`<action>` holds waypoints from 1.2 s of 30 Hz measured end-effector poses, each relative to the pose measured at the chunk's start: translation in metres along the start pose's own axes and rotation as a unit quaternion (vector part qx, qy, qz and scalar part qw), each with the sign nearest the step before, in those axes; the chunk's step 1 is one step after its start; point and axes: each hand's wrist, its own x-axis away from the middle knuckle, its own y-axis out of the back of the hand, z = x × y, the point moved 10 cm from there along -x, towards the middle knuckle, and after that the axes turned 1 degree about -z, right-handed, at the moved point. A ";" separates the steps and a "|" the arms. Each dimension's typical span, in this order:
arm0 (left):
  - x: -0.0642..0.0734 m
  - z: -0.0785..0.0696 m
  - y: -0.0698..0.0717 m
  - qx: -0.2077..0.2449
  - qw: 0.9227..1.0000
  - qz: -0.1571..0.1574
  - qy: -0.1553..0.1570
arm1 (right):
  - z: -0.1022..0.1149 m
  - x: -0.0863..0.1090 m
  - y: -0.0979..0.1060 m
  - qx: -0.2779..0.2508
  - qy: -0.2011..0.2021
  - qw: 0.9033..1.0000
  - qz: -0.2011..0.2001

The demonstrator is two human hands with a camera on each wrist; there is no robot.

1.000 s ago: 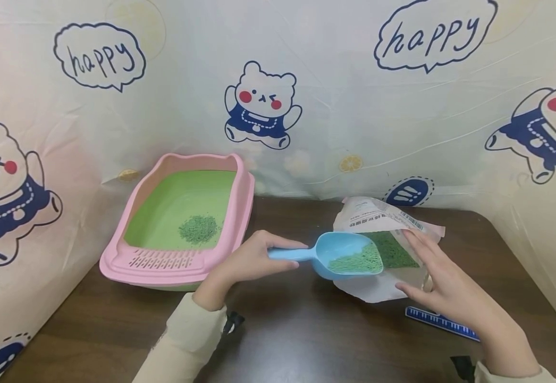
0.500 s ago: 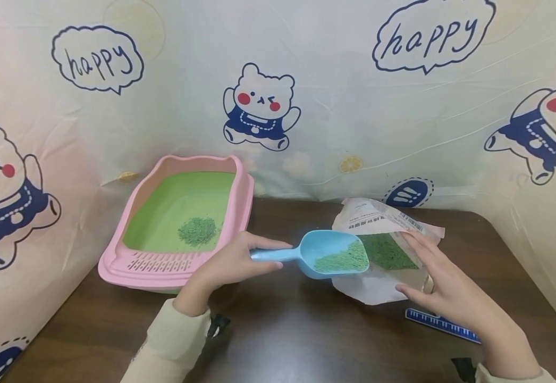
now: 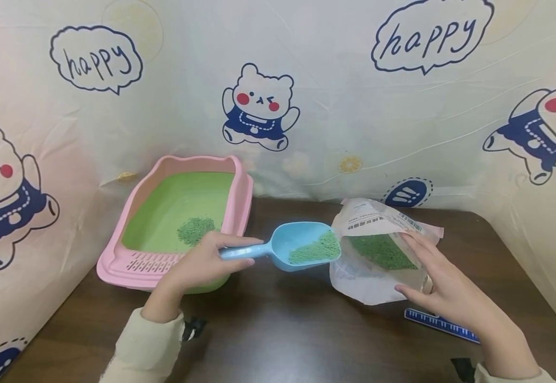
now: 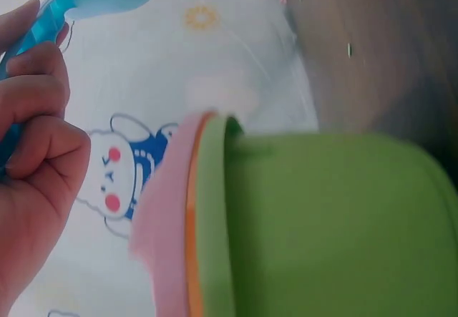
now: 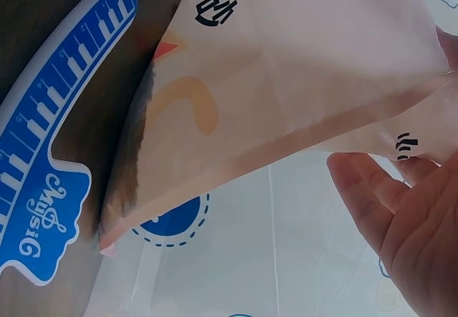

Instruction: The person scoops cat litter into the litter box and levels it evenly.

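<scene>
My left hand (image 3: 196, 263) grips the handle of a light blue scoop (image 3: 283, 239), its thumb and fingers around it. Green pellet litter (image 3: 316, 250) lies in the scoop's bowl, which hangs over the table between the litter box and the bag. At the right, my right hand (image 3: 450, 282) holds the side of an open paper bag of cat litter (image 3: 359, 287), thumb on one side and fingers on the other. More green litter (image 3: 383, 251) shows in the bag's mouth. The pink-rimmed green litter box (image 3: 177, 202) stands at left, a small litter heap (image 3: 195, 230) inside.
A blue ruler with piano-key print (image 3: 440, 325) lies on the dark wooden table (image 3: 278, 330), in front of the bag and partly under the right forearm. Behind the table hangs a pale cloth (image 3: 335, 90) with printed bears.
My left hand has carried the loaded scoop leftward, away from the bag's mouth, and it now overlaps the litter box's front right corner. My right hand and the bag stay in place.
</scene>
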 end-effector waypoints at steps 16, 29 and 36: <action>0.038 0.015 0.059 -0.046 0.994 -0.093 -0.015 | -0.001 -0.001 0.000 0.005 -0.003 1.000 0.009; 0.065 0.028 0.086 -0.103 0.986 -0.131 0.001 | -0.002 0.000 -0.001 0.006 -0.007 1.000 0.017; 0.084 0.035 0.098 -0.109 0.981 -0.158 0.030 | -0.001 0.000 -0.003 0.004 -0.008 1.000 0.018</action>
